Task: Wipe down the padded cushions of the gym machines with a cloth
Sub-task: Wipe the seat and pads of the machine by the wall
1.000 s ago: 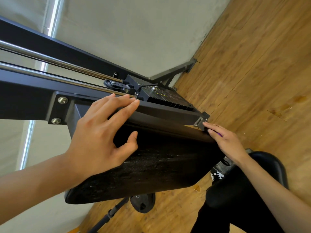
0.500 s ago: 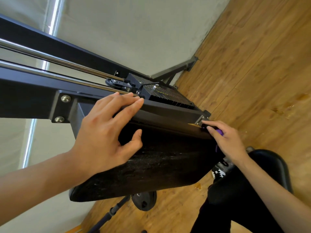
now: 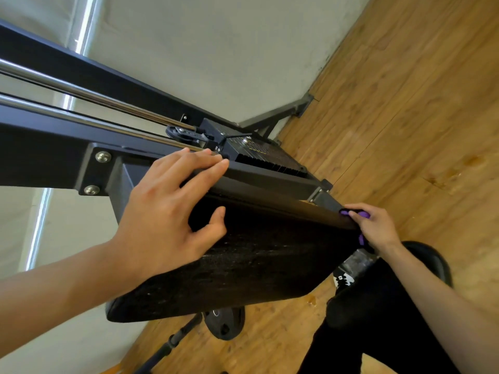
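The cushion (image 3: 256, 260) is a long black pad with rounded corners. Its cover looks like vinyl, with a fine grain and many small pale specks that catch the light. It is fixed on a dark metal frame (image 3: 40, 157), a square matte beam with a plate that carries two shiny bolts (image 3: 103, 156). Above the beam two polished steel rods (image 3: 94, 95) run in parallel toward a small black pulley (image 3: 175, 132) and a black weight stack (image 3: 270, 155) with ribbed plates.

The left hand (image 3: 167, 211) lies flat on the upper part of the cushion. Its four fingers (image 3: 205, 168) are straight and pressed close together, with the tips on the top edge where the pad meets the frame. The thumb is spread apart from them and rests on the face of the pad.

The purple cloth (image 3: 344, 211) is at the far lower corner of the cushion, inside the right hand (image 3: 375, 228). The fingers of this hand are curled around it and press it against the pad's edge. Only small purple parts show, one beside the fingertips and one below the palm; the rest of it is hidden.

The floor (image 3: 405, 103) is of warm brown wooden boards with some darker stains. A round black weight plate (image 3: 224, 323) lies on it under the cushion. A round black padded seat (image 3: 432, 263) shows behind the right forearm, and a black trouser leg (image 3: 364, 306) is beside it. The wall (image 3: 216, 49) is plain and pale grey.
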`<action>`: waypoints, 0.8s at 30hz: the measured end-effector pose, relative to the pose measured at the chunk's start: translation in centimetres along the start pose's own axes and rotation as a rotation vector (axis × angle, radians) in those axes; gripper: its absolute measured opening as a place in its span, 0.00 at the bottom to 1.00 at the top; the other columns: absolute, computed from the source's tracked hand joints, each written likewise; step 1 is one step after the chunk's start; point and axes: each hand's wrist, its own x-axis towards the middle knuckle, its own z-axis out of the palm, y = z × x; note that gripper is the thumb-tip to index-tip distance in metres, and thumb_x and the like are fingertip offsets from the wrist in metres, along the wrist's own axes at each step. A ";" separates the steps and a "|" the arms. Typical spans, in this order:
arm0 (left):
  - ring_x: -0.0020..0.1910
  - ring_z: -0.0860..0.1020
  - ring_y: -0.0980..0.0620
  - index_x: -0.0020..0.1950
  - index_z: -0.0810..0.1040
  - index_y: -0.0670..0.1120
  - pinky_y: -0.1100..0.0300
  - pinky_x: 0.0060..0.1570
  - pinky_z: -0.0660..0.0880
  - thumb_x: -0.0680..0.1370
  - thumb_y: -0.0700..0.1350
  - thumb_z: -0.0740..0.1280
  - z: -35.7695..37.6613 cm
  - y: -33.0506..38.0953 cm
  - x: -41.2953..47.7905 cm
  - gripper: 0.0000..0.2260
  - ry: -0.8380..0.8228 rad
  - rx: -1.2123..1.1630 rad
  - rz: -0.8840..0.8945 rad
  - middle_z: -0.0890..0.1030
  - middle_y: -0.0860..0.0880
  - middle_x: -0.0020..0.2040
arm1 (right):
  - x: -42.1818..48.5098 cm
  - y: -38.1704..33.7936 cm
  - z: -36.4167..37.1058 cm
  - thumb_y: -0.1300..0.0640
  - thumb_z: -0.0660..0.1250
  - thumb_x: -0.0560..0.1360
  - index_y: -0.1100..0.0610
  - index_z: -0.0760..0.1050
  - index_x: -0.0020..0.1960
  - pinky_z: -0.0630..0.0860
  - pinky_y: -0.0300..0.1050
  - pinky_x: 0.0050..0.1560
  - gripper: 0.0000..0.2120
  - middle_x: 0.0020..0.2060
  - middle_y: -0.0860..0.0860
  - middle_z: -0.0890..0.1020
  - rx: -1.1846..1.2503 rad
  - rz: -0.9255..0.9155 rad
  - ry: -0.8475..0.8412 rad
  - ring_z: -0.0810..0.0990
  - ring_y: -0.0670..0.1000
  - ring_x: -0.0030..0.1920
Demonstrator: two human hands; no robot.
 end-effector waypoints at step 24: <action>0.76 0.67 0.44 0.81 0.58 0.38 0.61 0.75 0.66 0.73 0.50 0.70 -0.4 0.3 0.1 0.41 0.014 -0.152 -0.103 0.63 0.43 0.77 | -13.6 -26.0 6.1 0.65 0.66 0.80 0.56 0.82 0.63 0.73 0.33 0.63 0.13 0.59 0.48 0.82 0.258 -0.929 -0.100 0.79 0.41 0.60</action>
